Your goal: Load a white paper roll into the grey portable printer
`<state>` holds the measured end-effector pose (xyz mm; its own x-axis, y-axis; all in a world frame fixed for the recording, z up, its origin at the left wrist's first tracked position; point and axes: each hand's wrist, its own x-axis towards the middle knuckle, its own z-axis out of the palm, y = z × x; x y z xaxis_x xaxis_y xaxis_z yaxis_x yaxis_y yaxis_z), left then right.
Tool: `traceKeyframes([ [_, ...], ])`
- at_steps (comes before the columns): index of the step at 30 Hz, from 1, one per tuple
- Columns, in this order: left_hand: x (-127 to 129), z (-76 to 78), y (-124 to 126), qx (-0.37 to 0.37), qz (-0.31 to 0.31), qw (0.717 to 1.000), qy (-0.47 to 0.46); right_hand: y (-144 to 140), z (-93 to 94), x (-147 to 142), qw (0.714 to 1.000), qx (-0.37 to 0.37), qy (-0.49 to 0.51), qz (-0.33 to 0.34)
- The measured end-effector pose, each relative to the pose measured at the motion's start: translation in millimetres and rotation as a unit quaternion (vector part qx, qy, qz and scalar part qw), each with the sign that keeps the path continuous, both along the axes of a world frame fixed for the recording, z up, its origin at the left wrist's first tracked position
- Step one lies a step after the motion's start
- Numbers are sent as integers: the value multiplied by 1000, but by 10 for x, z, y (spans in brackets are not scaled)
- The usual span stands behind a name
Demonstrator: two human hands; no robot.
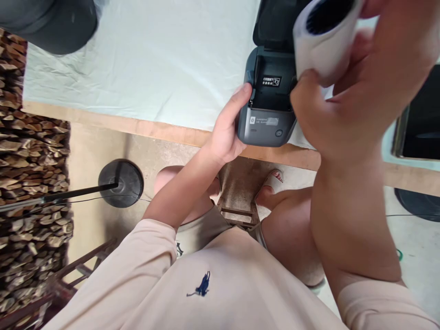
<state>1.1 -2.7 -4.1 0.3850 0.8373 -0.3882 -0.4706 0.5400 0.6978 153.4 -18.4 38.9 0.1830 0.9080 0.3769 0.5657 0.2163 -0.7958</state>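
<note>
A small dark grey label printer (266, 123) sits at the near edge of the table (172, 130), its lid raised and its paper bay showing. My left hand (227, 130) rests against the printer's left side, thumb on the bay's rim. My right hand (347, 87) is raised above and to the right of the printer, close to the camera and blurred. It grips a white roll of paper (319, 41) with a dark core.
A pale cloth (144, 55) covers the tabletop. A dark object (51, 23) lies at the far left corner, and a black tray (421, 123) at the right. Below are a round black stand base (121, 182) on the floor and stacked wood (30, 160) on the left.
</note>
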Motion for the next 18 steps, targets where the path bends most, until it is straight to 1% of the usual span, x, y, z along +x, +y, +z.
traceKeyframes([
  [1,5,8,-7,10,-11,1000,-13,-28,31,-13,996,24,-83,12],
  [2,8,12,-15,22,-19,999,-31,-49,59,-26,988,41,-145,19],
  [3,9,12,-23,33,-24,998,-51,-63,80,-38,984,46,-173,18],
  [5,6,3,-38,44,-23,995,-83,-68,100,-52,980,45,-191,20],
  [7,-4,-10,-46,40,-16,995,-86,-45,88,-50,978,44,-201,20],
  [8,-9,-15,-47,36,-15,996,-81,-27,74,-44,976,37,-213,18],
  [11,-15,-4,-38,29,-15,997,-74,34,15,-15,964,-18,-266,9],
  [13,-10,18,-25,27,-12,996,-84,60,-25,6,962,-25,-272,12],
  [14,-6,29,-18,23,-12,995,-91,64,-44,14,964,-4,-265,17],
  [16,1,45,-5,12,-18,994,-105,55,-75,22,967,79,-240,40],
  [18,0,48,1,3,-26,993,-118,30,-100,16,961,150,-224,67],
])
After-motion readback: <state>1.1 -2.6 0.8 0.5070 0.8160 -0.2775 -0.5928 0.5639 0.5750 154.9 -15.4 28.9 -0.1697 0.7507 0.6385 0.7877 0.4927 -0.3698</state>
